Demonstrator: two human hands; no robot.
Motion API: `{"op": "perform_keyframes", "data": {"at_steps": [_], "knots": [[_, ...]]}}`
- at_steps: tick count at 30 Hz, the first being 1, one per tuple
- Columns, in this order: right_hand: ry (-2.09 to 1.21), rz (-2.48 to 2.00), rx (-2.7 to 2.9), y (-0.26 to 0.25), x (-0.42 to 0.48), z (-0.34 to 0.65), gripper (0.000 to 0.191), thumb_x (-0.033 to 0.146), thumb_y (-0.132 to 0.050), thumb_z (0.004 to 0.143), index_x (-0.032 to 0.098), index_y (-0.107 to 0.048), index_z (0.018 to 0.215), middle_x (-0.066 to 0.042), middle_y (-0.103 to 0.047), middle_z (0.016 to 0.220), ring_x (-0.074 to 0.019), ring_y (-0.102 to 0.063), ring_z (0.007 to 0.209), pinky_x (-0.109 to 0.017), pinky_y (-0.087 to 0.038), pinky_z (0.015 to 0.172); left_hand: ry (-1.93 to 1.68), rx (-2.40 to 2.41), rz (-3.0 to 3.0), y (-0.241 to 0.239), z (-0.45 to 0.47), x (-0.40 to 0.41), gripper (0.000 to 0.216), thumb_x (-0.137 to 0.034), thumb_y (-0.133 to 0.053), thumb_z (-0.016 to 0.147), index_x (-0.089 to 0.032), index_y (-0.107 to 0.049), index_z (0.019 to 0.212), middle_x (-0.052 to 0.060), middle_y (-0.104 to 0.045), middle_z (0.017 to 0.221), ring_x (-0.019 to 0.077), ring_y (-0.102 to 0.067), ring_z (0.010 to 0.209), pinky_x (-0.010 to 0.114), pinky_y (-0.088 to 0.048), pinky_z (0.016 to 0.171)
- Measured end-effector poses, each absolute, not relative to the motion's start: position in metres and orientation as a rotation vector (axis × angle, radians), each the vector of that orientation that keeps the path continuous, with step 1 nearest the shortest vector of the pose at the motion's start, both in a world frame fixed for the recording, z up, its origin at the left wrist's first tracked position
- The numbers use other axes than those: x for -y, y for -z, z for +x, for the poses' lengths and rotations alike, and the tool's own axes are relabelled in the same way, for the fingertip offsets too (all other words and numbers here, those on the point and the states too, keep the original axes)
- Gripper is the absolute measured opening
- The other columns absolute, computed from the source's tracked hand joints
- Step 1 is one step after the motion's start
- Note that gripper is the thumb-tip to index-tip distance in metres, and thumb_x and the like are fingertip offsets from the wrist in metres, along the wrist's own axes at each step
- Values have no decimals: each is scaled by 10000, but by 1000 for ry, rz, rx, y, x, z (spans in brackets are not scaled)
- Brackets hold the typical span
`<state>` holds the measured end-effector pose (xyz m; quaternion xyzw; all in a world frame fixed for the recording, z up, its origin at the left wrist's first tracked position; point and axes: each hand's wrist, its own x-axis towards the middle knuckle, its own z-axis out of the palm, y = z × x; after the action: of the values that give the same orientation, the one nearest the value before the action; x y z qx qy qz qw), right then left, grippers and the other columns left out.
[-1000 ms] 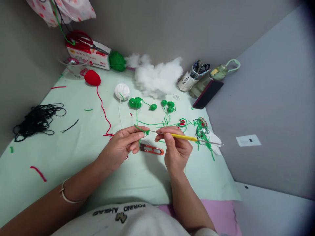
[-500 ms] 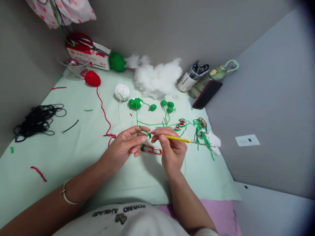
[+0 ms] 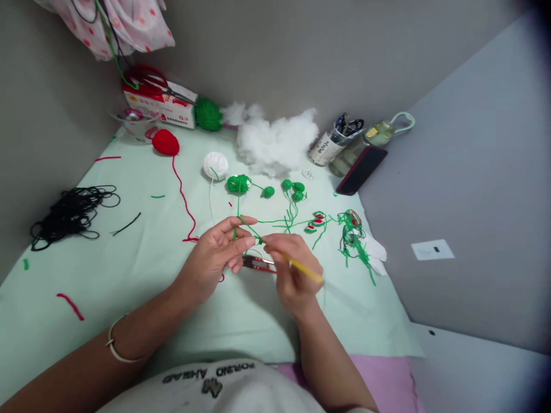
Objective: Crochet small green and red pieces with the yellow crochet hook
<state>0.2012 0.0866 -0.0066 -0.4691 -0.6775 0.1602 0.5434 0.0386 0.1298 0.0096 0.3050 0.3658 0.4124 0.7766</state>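
While the left hand (image 3: 224, 246) pinches green yarn work (image 3: 260, 241) in a narrow grip mid-frame, the right hand (image 3: 296, 275) beside it holds a yellow hook (image 3: 305, 269); snips (image 3: 260, 264) lie below; the surface (image 3: 146, 275) spreads toward lower left, right edge well apart.

Blurred: yellow-handled hook (image 3: 307, 271). Partly hidden behind right hand (image 3: 297, 293): red snips (image 3: 262, 265). Too small for stitch detail: green yarn piece (image 3: 260, 241). Cut off at top: dotted cloth (image 3: 135, 26).
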Motion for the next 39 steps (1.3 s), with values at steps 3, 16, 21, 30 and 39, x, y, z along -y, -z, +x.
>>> {"op": "perform_keyframes", "data": {"at_steps": [3, 16, 21, 30, 39], "knots": [[-210, -1193, 1736, 11, -82, 199, 401, 150, -747, 870, 404, -751, 1181, -17, -752, 1074, -204, -729, 937, -339, -624, 778, -810, -713, 584, -8, 40, -129, 407, -300, -845, 785, -165, -692, 1138, -109, -443, 534, 31, -288, 413, 163, -287, 390], [-442, -1179, 1526, 8, -92, 198, 186, 234, -620, 956, 299, -791, 993, -60, -747, 981, -172, -695, 770, -306, -592, 593, -907, -814, 734, -9, 43, -123, 505, -281, -858, 772, -229, -694, 1247, -57, -609, 770, 17, -360, 434, 180, -329, 395], [-364, -1159, 1463, 6, -93, 203, 191, 202, -649, 936, 299, -796, 1008, -56, -755, 965, -190, -697, 817, -353, -599, 693, -766, -684, 536, -5, 40, -130, 387, -263, -846, 791, -171, -770, 1158, -86, -460, 618, 2, -218, 442, 138, -270, 398], [-814, -1056, 1203, -2, -100, 199, 112, 285, -690, 938, 247, -795, 937, -49, -768, 924, -167, -684, 787, -305, -576, 651, -812, -688, 637, -5, 38, -128, 375, -250, -831, 821, -262, -763, 1189, -56, -586, 781, -8, -331, 443, 143, -327, 405], [-510, -1084, 1493, -1, -91, 202, 205, 194, -541, 1014, 243, -729, 1079, -51, -769, 946, -161, -712, 754, -313, -602, 664, -835, -732, 611, -8, 37, -130, 401, -267, -824, 829, -203, -736, 1215, -100, -457, 615, 13, -296, 427, 153, -339, 404]]}}
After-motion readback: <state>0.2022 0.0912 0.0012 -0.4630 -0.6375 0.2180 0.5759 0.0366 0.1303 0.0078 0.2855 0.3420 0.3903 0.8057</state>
